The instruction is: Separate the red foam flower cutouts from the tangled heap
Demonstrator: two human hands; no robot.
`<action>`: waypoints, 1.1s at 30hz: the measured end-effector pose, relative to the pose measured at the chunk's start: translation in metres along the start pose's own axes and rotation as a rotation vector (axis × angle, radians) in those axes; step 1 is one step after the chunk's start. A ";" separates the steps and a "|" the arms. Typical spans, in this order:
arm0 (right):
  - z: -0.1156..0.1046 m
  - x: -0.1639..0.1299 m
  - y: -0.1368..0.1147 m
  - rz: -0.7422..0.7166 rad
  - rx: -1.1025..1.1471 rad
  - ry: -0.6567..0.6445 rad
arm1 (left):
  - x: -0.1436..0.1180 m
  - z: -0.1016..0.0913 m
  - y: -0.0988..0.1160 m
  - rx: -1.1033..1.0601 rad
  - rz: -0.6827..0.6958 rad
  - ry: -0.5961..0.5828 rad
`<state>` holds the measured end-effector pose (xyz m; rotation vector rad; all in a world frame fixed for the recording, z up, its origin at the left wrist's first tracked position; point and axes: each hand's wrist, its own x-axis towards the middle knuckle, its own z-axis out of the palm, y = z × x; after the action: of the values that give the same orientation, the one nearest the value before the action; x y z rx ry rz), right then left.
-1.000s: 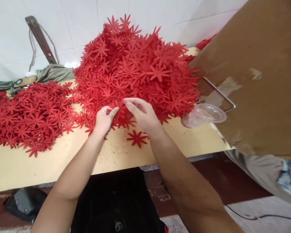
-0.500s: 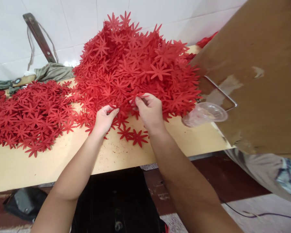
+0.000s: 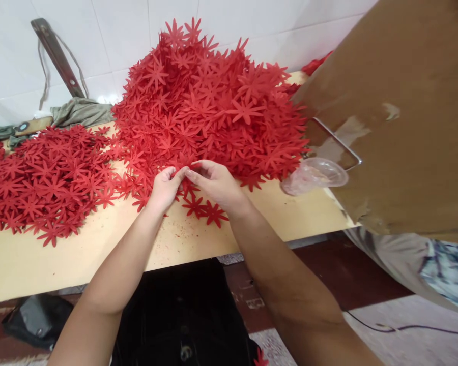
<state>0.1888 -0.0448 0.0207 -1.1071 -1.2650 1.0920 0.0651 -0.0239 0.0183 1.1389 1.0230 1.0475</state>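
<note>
A tall heap of red flower-shaped cutouts [image 3: 213, 96] rises in front of me, each piece with several narrow petals. At its near edge my left hand [image 3: 166, 187] is closed in a pinch on a red flower cutout, mostly hidden by the fingers. My right hand [image 3: 218, 184] meets it there, thumb and forefinger at the left fingertips and pinched on the same red material. How many layers are held I cannot tell. Two loose flower cutouts [image 3: 214, 214] lie on the table [image 3: 191, 249] just below my hands.
On the left spreads a lower pile of red flower cutouts [image 3: 46, 183]. A clear plastic cup [image 3: 316, 175] lies on its side by a large brown board [image 3: 397, 127] at right. Behind are a grey-green cloth [image 3: 82, 112] and a dark metal bar [image 3: 57, 56] against the tiled wall.
My right hand has moved left and slightly down from the heap to my left hand, so their fingertips now meet. My left hand has stayed nearly still. The view shifted slightly.
</note>
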 end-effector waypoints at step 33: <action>-0.004 -0.008 0.001 -0.098 -0.265 0.267 | -0.009 0.008 -0.002 0.102 0.224 -0.036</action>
<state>0.1924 -0.0526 0.0187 -1.3262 -1.2577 0.6891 0.0715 -0.0349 0.0186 1.3749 0.9450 1.1566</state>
